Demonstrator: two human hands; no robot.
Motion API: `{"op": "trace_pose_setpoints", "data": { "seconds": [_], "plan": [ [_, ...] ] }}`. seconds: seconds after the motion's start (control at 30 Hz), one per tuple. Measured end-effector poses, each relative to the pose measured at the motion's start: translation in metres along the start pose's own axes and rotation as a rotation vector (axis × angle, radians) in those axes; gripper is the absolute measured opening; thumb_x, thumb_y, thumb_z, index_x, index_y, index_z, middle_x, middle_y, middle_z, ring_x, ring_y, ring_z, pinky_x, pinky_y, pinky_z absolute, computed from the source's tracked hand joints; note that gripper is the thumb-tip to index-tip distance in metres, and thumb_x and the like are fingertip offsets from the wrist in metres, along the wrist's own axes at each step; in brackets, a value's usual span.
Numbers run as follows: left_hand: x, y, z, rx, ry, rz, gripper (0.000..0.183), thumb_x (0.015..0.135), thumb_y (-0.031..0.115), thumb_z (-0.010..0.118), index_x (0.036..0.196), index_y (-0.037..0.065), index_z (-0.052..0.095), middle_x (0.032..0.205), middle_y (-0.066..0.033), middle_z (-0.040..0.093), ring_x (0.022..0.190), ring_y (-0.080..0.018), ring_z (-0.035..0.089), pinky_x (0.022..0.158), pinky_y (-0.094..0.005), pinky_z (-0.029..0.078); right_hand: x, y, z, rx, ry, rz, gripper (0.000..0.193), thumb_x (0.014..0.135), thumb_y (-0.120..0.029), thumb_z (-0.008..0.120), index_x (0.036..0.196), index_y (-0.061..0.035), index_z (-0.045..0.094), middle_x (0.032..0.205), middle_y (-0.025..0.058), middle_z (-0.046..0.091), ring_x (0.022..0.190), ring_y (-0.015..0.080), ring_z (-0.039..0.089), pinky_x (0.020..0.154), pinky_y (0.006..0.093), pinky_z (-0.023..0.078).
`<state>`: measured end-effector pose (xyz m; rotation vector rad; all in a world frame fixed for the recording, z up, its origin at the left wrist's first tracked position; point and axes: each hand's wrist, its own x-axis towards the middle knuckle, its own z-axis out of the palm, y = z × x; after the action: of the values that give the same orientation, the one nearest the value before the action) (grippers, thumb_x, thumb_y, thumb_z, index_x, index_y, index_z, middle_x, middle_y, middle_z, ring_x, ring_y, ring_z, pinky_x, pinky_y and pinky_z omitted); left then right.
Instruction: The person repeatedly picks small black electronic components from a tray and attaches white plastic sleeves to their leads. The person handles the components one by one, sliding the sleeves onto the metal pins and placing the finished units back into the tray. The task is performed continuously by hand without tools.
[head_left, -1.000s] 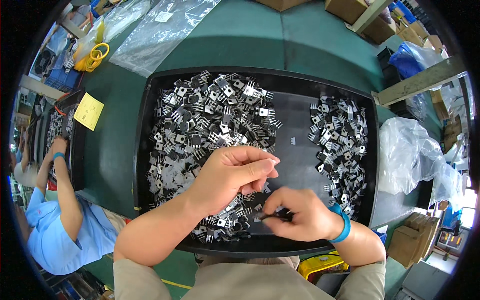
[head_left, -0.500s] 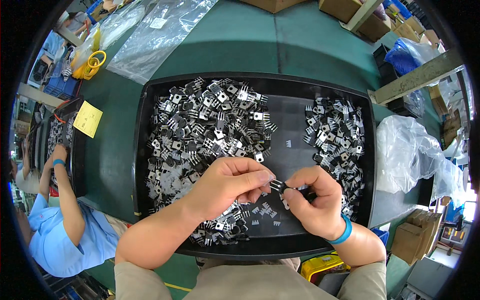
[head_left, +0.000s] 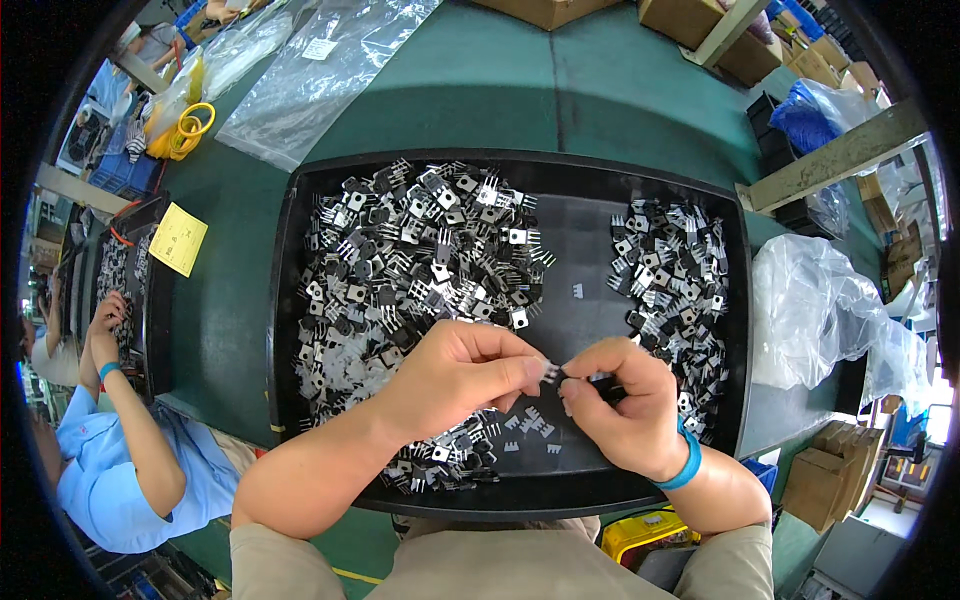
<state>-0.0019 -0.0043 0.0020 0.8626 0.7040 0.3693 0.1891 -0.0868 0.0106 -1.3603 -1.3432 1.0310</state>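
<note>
Over the black tray (head_left: pixel 510 497) my two hands meet, fingertips almost touching. My right hand (head_left: pixel 625 405) is closed on a black three-legged transistor, its body mostly hidden by the fingers and its metal legs (head_left: pixel 552 373) pointing left. At those legs, the fingers of my left hand (head_left: pixel 475 375) pinch a small whitish comb-shaped plastic piece, largely covered by the thumb. Below the hands lie several loose white comb-shaped pieces (head_left: pixel 537 424); a single one (head_left: pixel 578 291) is farther up. A large transistor pile (head_left: pixel 420 240) fills the tray's left, a smaller pile (head_left: pixel 668 265) its right.
A yellow note (head_left: pixel 180 240) and a clear plastic bag (head_left: pixel 325 75) lie on the green table (head_left: pixel 225 330). Crumpled plastic (head_left: pixel 810 310) sits right of the tray. At left, a person in a blue shirt (head_left: pixel 130 480) works at another tray. A metal bar (head_left: pixel 840 155) crosses the upper right.
My hands have drawn closer together, so less of the transistor's legs shows between the fingertips. The person at left has raised their hands slightly.
</note>
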Motion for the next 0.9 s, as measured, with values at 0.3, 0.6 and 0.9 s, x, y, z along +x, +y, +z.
{"op": "trace_pose_setpoints", "data": {
  "seconds": [0.3,0.6,0.9],
  "plan": [
    [-0.002,0.0,0.003,0.07,-0.002,-0.027,0.011,0.088,0.009,0.064,0.091,-0.001,0.068,0.078,-0.0043,0.066,0.063,-0.0066,0.058,0.052,-0.0185,0.042,0.004,-0.006,-0.003,-0.121,-0.069,-0.105,0.012,0.08,0.003,0.066,0.09,-0.0006,0.062,0.083,0.01,0.067,0.073,0.0186,0.066,0.065,0.0281,0.051],
    [-0.004,0.003,0.0,0.136,0.051,-0.006,0.011,0.087,0.009,0.065,0.09,-0.002,0.065,0.075,-0.0002,0.062,0.061,-0.003,0.051,0.054,-0.018,0.04,0.0,-0.002,0.001,-0.014,-0.101,-0.017,0.013,0.08,0.003,0.067,0.092,-0.0005,0.062,0.085,0.0108,0.067,0.076,0.0196,0.066,0.067,0.0283,0.051],
    [0.0,0.004,0.003,-0.046,0.102,-0.009,0.017,0.091,0.015,0.06,0.095,-0.001,0.064,0.079,-0.002,0.062,0.066,-0.0053,0.052,0.054,-0.0186,0.04,0.012,-0.002,-0.016,-0.029,-0.023,0.099,0.021,0.083,-0.002,0.063,0.104,0.0004,0.064,0.092,0.0107,0.067,0.082,0.0157,0.065,0.073,0.0267,0.05]
  ]
}}
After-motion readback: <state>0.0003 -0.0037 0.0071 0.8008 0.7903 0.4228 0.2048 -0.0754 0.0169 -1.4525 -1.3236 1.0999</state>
